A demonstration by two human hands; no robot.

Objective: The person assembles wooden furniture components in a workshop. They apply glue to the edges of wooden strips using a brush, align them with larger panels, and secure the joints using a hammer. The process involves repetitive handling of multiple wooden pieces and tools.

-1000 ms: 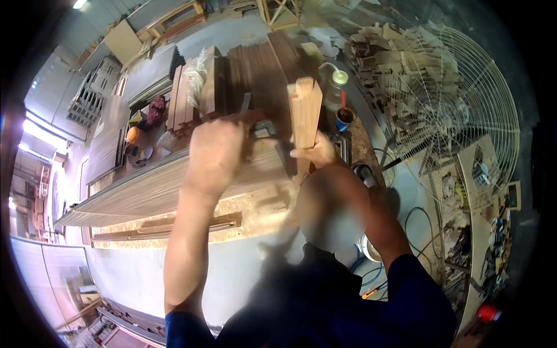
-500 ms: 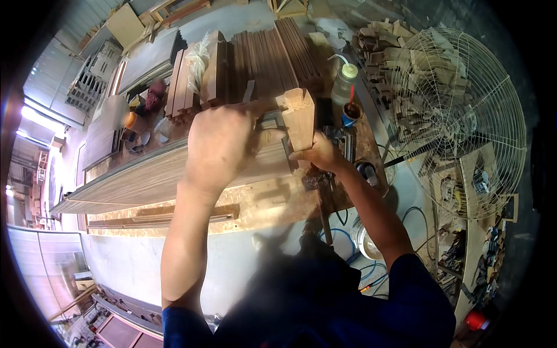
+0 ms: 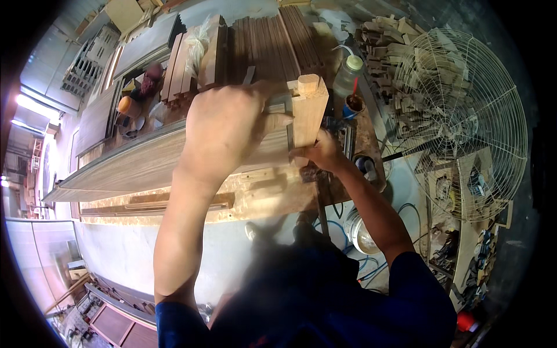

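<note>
Shifted since the earlier frames: left hand (image 3: 229,130) slid rightward along the long wooden panel (image 3: 139,165), now close against the short wooden block (image 3: 308,110); right hand (image 3: 322,153) dropped to the block's lower end

Left hand spread flat, palm down, fingers extended, pressing on the panel near its right end, thumb reaching toward the block; nothing gripped, only held down. Right hand curled around the bottom of the block, fingers wrapped at its near face, gripping it upright against the panel's end

Block standing at the right end of the panel, near the right edge of the tabletop (image 3: 272,200), its notched top end showing a tenon-like step. Seemingly seated against the panel end already; whether fully home cannot be told, the joint line hidden by the left hand

Behind, toward the far edge: stacked dark wooden slats (image 3: 272,43), a clear plastic bottle with green cap (image 3: 348,72), a small pot with a brush (image 3: 353,104). Beyond the right edge, a large wire fan guard (image 3: 458,122) over piled offcuts

Judged from this: fitting of block to panel about done or nearly so, any fastening not yet visible
</note>
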